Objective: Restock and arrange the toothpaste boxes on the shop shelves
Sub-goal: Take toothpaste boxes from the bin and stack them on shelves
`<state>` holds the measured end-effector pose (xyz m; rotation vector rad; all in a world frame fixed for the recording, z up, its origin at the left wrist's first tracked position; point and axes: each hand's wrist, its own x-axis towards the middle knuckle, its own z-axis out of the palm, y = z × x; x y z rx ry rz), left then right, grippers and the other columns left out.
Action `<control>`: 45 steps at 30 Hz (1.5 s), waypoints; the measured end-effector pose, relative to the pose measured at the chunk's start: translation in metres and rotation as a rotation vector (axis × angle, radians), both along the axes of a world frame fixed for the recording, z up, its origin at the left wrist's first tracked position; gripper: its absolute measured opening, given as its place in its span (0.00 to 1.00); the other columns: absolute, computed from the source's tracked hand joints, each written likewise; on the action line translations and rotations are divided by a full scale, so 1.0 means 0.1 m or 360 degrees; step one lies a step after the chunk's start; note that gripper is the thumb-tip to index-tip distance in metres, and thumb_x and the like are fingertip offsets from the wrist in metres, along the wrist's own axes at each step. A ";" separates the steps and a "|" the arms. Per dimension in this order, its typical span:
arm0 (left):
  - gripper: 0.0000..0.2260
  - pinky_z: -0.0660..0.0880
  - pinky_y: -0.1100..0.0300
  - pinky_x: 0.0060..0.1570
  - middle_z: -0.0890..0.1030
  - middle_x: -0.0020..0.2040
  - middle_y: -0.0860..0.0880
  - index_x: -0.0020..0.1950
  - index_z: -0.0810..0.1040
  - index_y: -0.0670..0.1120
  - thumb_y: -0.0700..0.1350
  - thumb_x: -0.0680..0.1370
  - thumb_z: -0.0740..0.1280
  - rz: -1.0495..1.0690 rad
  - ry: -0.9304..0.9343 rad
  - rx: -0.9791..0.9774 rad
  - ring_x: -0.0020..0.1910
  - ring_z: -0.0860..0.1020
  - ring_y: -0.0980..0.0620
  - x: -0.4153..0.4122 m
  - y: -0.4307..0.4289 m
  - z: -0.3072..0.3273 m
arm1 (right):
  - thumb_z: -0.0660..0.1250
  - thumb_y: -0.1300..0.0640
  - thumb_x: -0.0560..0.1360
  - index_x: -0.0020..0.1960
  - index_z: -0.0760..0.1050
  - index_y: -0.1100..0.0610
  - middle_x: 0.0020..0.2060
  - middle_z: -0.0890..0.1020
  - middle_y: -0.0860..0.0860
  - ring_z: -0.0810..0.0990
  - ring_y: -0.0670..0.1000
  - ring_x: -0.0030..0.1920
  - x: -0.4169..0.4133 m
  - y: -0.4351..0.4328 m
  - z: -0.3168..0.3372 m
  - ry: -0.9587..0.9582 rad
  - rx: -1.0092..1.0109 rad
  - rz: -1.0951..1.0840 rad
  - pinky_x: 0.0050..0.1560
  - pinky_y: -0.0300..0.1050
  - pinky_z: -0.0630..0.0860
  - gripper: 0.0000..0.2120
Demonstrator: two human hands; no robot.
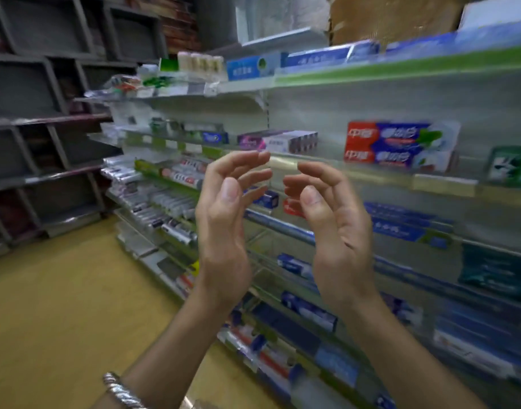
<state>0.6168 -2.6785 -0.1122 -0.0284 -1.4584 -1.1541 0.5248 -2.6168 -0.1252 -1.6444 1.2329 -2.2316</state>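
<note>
My left hand (226, 222) and my right hand (333, 228) are raised side by side in front of the shelves, palms facing each other, fingers loosely curved, holding nothing. Behind them runs a white shelf unit (371, 75) with green edge strips. Two stacked red-and-blue toothpaste boxes (398, 146) stand on the middle shelf to the right of my hands. A purple and a white box (279, 141) lie just above my fingertips. Blue toothpaste boxes (406, 228) fill the lower shelves, and more blue boxes (321, 59) lie on the top shelf. The picture is blurred.
Green boxes (513, 169) sit at the far right of the middle shelf. Tubes and small packs (167, 202) crowd the shelves to the left. Grey cube shelving (40, 113) lines the far left wall. The floor (61, 305) is yellow. A cardboard box (395, 16) rests on top.
</note>
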 end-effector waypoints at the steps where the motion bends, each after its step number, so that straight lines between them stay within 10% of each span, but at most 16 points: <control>1: 0.17 0.71 0.49 0.59 0.76 0.58 0.42 0.57 0.72 0.45 0.53 0.74 0.55 -0.0011 -0.0010 0.0003 0.58 0.76 0.44 0.09 -0.12 -0.10 | 0.59 0.48 0.75 0.58 0.72 0.49 0.51 0.81 0.49 0.79 0.50 0.55 0.09 -0.11 -0.10 -0.0009 0.0000 -0.0010 0.54 0.45 0.77 0.14; 12: 0.22 0.70 0.51 0.59 0.75 0.60 0.41 0.58 0.70 0.44 0.59 0.73 0.65 -0.0026 0.0020 -0.0004 0.60 0.74 0.43 0.59 -1.17 -2.27 | 0.60 0.50 0.75 0.59 0.71 0.51 0.53 0.79 0.51 0.79 0.50 0.57 0.60 -1.17 -2.17 0.0014 0.0044 -0.0009 0.56 0.45 0.76 0.14; 25: 0.18 0.71 0.56 0.55 0.76 0.56 0.41 0.56 0.69 0.43 0.52 0.73 0.54 0.0143 0.0218 0.0079 0.56 0.75 0.45 0.55 -1.70 -6.42 | 0.58 0.60 0.78 0.58 0.68 0.61 0.46 0.78 0.54 0.79 0.46 0.47 0.59 -2.08 -6.11 0.0060 -0.0159 0.0203 0.48 0.40 0.76 0.10; 33: 0.15 0.72 0.55 0.55 0.77 0.56 0.43 0.56 0.71 0.46 0.51 0.75 0.54 0.0378 0.0166 0.0217 0.56 0.76 0.47 0.75 -1.90 -7.86 | 0.58 0.60 0.78 0.57 0.67 0.59 0.47 0.77 0.57 0.78 0.50 0.48 0.89 -2.18 -7.01 0.0072 -0.0222 0.0339 0.48 0.41 0.77 0.08; 39: 0.12 0.73 0.60 0.54 0.80 0.55 0.56 0.57 0.73 0.61 0.53 0.76 0.57 0.0646 -0.0439 0.0365 0.56 0.78 0.53 0.74 -1.85 -8.97 | 0.58 0.62 0.77 0.53 0.68 0.60 0.42 0.77 0.53 0.77 0.47 0.44 0.96 -2.10 -6.98 0.0023 -0.0284 0.0371 0.48 0.43 0.76 0.05; 45: 0.27 0.67 0.63 0.62 0.70 0.65 0.64 0.66 0.67 0.61 0.67 0.69 0.51 0.0674 -0.1814 0.0187 0.64 0.68 0.65 0.75 -1.61 -10.20 | 0.58 0.62 0.76 0.45 0.68 0.55 0.40 0.76 0.51 0.76 0.44 0.42 0.85 -1.97 -6.94 0.0021 -0.0355 0.0342 0.46 0.43 0.76 0.04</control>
